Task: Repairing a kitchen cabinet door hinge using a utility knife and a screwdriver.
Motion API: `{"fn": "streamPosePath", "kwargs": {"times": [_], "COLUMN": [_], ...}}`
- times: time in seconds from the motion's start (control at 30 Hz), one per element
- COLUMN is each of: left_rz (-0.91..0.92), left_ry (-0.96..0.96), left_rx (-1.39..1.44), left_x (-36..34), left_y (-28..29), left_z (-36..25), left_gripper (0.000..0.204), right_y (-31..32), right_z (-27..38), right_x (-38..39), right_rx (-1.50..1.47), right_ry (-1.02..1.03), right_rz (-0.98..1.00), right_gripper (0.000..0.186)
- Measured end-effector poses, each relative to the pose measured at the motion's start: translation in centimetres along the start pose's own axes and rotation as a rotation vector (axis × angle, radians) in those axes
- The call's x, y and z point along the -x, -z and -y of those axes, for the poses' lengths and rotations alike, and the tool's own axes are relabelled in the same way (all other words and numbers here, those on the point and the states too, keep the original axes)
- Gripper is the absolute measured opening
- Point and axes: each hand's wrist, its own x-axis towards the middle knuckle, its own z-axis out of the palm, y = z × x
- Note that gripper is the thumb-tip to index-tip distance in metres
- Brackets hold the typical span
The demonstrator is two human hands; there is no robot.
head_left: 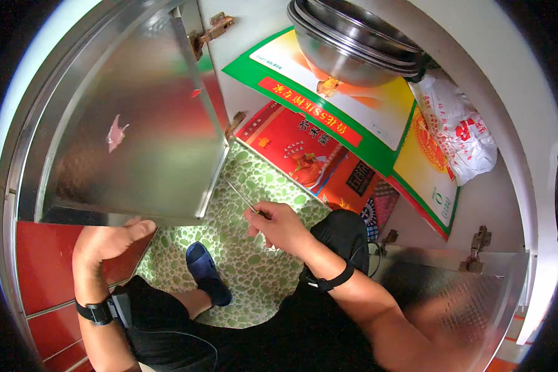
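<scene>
My right hand is closed round the handle of a screwdriver. Its thin metal shaft points up and left, toward the lower corner of an open metal-faced cabinet door. The tip appears apart from the door. At that door's near edge is my left hand, gripping it, with some fingers hidden behind the panel. Two hinges join the door to the cabinet: an upper hinge and a lower hinge.
Inside the cabinet, stacked steel bowls stand on a green-and-yellow carton. Beside them lie a red box and a white plastic bag. A second metal-faced door stands open on the right. Pebble-patterned flooring lies below.
</scene>
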Motion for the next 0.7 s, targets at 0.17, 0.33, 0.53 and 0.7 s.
{"fn": "streamPosePath", "kwargs": {"times": [0.17,0.33,0.53,0.7], "left_rz": [0.058,0.121,0.245,0.34], "left_ry": [-0.334,-0.345,-0.457,-0.575], "left_rx": [-0.192,-0.206,-0.365,-0.238], "left_x": [0.3,-1.9,-3.8,-5.1], "left_y": [-3.4,-8.5,-9.8,-12.2], "left_z": [-3.7,-5.3,-13.0,-11.9], "left_gripper": [0.032,0.047,0.056,0.082], "right_y": [0.8,2.8,5.1,7.7], "right_z": [-1.5,-0.2,1.7,0.4], "right_x": [-0.3,1.0,2.7,2.5], "right_rx": [0.164,-0.099,-0.244,-0.33], "right_ry": [0.056,0.083,0.055,0.081], "right_rz": [-0.019,-0.269,-0.39,-0.338], "right_gripper": [0.032,0.023,0.024,0.021]}}
